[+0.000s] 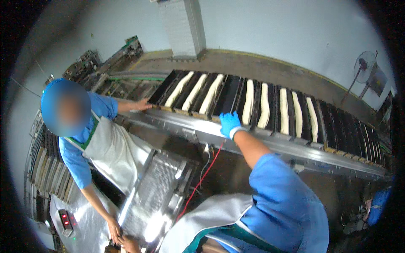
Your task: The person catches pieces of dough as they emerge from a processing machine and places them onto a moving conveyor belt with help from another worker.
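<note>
My right hand [230,124], in a blue glove, has its fingers over the front rim of a black baking tray [228,98], at a channel without dough. Long pale dough strips [211,94] lie in channels to its left. More dough strips [249,101] fill channels to its right. Down at the bottom edge, what appears to be my left hand [129,245], bare, meets a co-worker's hand [114,230]. Its fingers are partly hidden, and whether it holds anything is unclear. The co-worker's other hand [144,105] touches the left end of the tray row.
The trays rest on a long metal conveyor [202,121]. A ridged metal machine [152,186] stands between me and the co-worker [107,148], with a red cable [202,180] alongside. Stacked trays [47,167] stand far left; a fan [364,66] is at right.
</note>
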### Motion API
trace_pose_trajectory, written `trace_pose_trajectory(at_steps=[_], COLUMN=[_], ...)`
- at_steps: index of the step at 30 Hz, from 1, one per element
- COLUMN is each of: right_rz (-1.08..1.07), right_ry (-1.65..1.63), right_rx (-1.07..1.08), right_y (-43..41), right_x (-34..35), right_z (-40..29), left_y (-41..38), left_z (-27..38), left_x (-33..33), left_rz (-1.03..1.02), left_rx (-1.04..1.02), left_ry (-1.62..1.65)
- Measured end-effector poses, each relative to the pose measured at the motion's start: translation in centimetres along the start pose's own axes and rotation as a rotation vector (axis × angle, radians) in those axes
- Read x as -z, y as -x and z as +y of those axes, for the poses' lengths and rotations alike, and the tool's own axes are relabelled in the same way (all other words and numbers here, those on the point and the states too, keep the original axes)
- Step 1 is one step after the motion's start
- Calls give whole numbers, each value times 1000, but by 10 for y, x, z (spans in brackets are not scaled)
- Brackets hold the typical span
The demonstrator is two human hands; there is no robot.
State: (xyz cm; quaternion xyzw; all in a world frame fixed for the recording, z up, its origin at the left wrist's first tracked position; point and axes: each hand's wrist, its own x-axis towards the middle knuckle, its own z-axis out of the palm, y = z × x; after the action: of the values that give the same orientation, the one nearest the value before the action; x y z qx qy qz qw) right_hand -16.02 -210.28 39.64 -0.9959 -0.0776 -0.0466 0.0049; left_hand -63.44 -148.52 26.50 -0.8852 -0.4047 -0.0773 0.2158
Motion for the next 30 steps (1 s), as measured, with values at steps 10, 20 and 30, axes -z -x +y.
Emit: trace_pose_trajectory(at_steps=[10, 20, 30], right_rz=[25, 91, 162], right_ry=[-3, 34, 4], right_rx=[-15, 36, 64], right_y=[-1, 2, -2], right_x=[-8, -13, -20], right_z=[6, 7, 14], left_y=[-9, -80, -128], left_z=[4, 29, 237], left_x=[77, 255, 461], left_rz=[-518, -185, -227], left_rx=[-28, 142, -437], left_ry=[56, 1302, 2211])
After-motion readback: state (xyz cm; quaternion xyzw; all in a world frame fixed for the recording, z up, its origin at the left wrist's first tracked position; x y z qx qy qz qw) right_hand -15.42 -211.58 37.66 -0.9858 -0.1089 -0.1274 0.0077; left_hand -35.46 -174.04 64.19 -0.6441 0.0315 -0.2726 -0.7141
